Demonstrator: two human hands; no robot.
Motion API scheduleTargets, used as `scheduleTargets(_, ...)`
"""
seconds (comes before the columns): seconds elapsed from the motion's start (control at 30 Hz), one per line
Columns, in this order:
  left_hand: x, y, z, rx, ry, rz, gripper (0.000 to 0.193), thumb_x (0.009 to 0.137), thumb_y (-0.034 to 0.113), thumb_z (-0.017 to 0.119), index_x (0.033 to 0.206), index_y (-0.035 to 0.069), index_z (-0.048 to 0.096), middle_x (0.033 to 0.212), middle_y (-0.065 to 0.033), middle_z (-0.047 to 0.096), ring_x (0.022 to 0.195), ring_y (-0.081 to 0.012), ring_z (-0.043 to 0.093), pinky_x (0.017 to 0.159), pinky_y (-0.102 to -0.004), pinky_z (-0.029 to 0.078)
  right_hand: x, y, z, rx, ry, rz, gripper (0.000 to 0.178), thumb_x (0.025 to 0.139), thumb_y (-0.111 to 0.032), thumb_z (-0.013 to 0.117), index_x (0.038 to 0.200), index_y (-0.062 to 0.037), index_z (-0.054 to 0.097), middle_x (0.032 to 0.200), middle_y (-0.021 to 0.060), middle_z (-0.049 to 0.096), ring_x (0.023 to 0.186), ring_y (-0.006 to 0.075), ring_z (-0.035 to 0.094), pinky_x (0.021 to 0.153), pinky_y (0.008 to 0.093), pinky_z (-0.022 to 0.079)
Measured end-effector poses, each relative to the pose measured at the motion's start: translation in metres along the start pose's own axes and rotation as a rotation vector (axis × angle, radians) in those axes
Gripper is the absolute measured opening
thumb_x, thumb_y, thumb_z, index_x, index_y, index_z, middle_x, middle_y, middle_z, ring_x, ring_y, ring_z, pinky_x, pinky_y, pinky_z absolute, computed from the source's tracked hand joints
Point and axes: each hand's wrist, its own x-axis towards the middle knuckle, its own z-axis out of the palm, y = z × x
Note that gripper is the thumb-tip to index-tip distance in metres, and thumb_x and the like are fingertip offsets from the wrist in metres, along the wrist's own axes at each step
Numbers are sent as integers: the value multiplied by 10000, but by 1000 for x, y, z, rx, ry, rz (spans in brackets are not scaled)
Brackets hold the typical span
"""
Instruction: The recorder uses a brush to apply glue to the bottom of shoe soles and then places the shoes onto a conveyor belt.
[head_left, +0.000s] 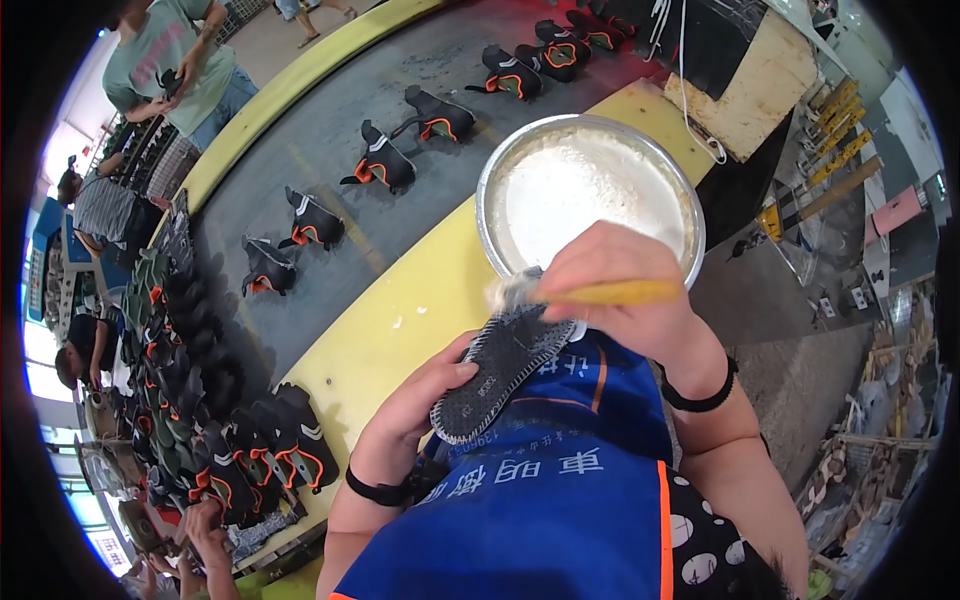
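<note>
My left hand (415,400) grips a dark shoe upper (490,370) turned bottom up, its thumb lying on the sole side. Pale zigzag stitching runs around the edge of that underside. In my right hand (620,265) is a brush (625,292) with a yellow handle, blurred by motion. Its whitish bristles touch or hover just over the end of the shoe bottom away from me; I cannot tell which. Just beyond my right hand stands a round metal basin (484,215) holding thick white paste (570,190).
A dark conveyor belt (330,120) with yellow borders (370,320) carries several black-and-orange shoe uppers (385,165). More uppers (290,440) crowd together at the left. One person (165,70) stands across the belt; other people are farther left. A rack with yellow clamps (830,150) is at right.
</note>
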Motion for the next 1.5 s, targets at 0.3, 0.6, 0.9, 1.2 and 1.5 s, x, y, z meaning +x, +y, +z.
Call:
scheduleTargets(0.3,-4,-2,-5,73,4,44,625,893,239,528,1438,-45,417,1356,-140,560,1213,-167,554,1048,-280,405,1,8,-13,-215,-112,188,108,790,-164,761,813,-90,687,803,18,660,779,237,635,752,356,445)
scheduleTargets(0.6,-5,-3,-12,126,-37,12,646,902,257,546,1461,-31,398,1380,-143,542,1249,-194,526,1065,-304,393,-6,8,8,-85,-7,90,115,784,-61,781,856,-48,692,845,67,684,789,208,653,711,305,489)
scheduleTargets(0.9,-43,-23,-83,76,357,349,613,899,233,566,1443,-4,412,1296,-111,568,1160,-172,558,994,-299,439,-55,50,-11,-155,497,378,76,912,4,679,937,27,611,834,25,610,718,62,586,639,201,475)
scheduleTargets(1.2,-63,-76,-158,941,1270,285,768,829,293,736,1446,18,370,1218,-245,597,1120,-327,617,951,-385,491,-116,89,0,-132,623,528,154,1030,-101,514,900,-19,519,772,-17,444,673,58,422,583,217,372)
scheduleTargets(1.5,-89,-74,-120,1095,1471,-115,642,698,392,844,1094,5,518,847,-101,648,746,-328,682,690,-404,553,-121,96,2,-255,557,526,178,1024,-116,521,882,-10,502,761,27,471,697,103,457,628,263,400)
